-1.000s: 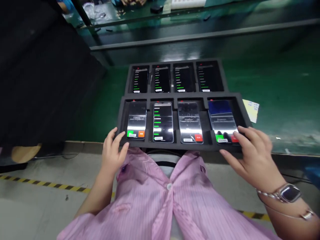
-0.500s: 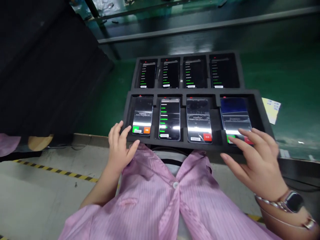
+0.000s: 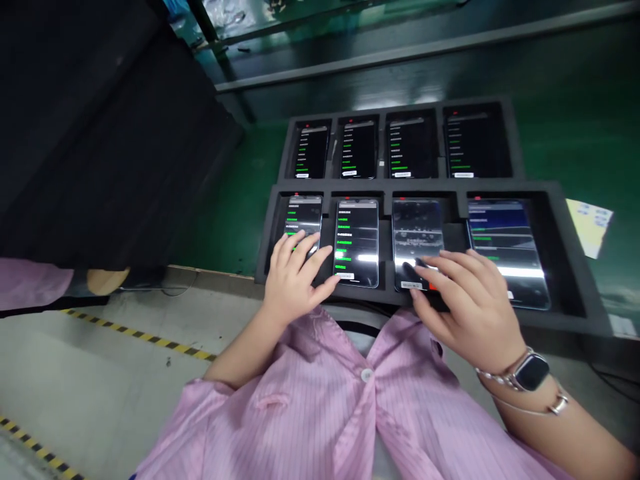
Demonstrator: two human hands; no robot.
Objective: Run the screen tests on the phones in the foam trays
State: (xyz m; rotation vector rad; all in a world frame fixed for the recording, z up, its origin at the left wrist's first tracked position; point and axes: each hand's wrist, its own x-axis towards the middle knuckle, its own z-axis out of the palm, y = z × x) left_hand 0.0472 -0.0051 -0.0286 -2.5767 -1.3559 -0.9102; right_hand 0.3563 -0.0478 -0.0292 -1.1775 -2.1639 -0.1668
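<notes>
A black foam tray (image 3: 565,220) at the table's near edge holds several lit phones in a row. My left hand (image 3: 295,277) lies open, fingers spread over the lower part of the leftmost phone (image 3: 303,217). My right hand (image 3: 467,303) is open too, its fingertips resting on the bottom of the third phone (image 3: 417,230). Between them the second phone (image 3: 356,240) shows green lines. The fourth phone (image 3: 507,247) has a blue top. A second tray (image 3: 515,143) with several dark phones lies just behind.
The trays rest on a green table (image 3: 585,120). A pale paper label (image 3: 590,223) lies right of the near tray. A large black panel (image 3: 100,120) stands at the left. Below are grey floor and yellow-black tape (image 3: 135,331). A pink sleeve (image 3: 30,280) shows at the left edge.
Both hands left the tray's front edge. My left hand moved up onto the leftmost phone; my right hand shifted from the fourth phone to the third. The view swung left.
</notes>
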